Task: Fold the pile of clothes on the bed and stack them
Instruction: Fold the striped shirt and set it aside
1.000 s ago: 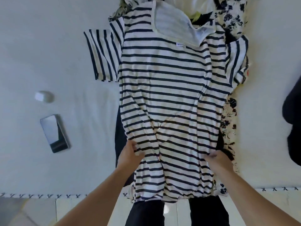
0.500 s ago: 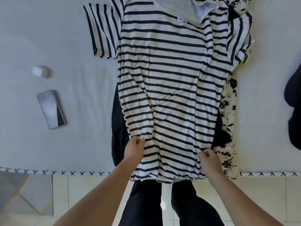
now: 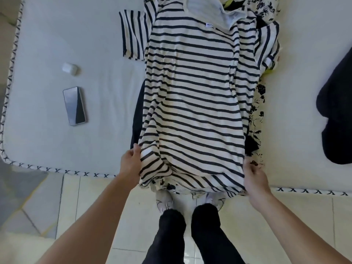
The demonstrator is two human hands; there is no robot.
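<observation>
Head view, going by the striped shirt [image 3: 194, 96] spread over the bed [image 3: 43, 130]: phone [image 3: 74, 105] off to its left, left hand [image 3: 131, 166] and right hand [image 3: 254, 178] pinching its hem corners, probably flattening it before folding the sides in.

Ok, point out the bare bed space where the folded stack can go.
Two bare patches. Left: bed sheet between the striped shirt and the phone and white case, plus the strip behind them. Right: between the floral garment and the dark garment. The middle is crowded with clothes, both hands at the shirt's hem.
</observation>
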